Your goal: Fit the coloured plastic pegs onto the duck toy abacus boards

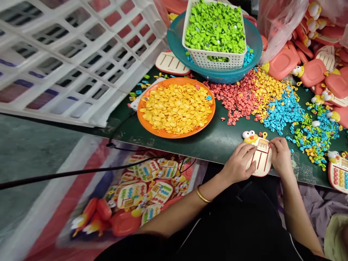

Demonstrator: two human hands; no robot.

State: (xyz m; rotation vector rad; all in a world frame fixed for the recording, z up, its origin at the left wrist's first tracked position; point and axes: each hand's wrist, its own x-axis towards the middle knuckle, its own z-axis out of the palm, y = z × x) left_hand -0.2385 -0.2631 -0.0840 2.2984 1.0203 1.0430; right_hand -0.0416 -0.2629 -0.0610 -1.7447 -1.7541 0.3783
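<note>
A cream toy board with a red rim, slots and a duck-like head with big eyes lies at the table's front edge. My left hand grips its left side, fingers bent over the surface near the head. At the upper right of the board, my right hand has thumb and index finger pinched on a small red piece. Beyond the hands lie heaps of small red pieces, yellow pieces and blue pieces.
An orange plate of yellow pieces and a blue basin bearing a white basket stand behind. A white crate leans at left. Coral toy parts pile up at right; finished-looking boards lie in a bag below.
</note>
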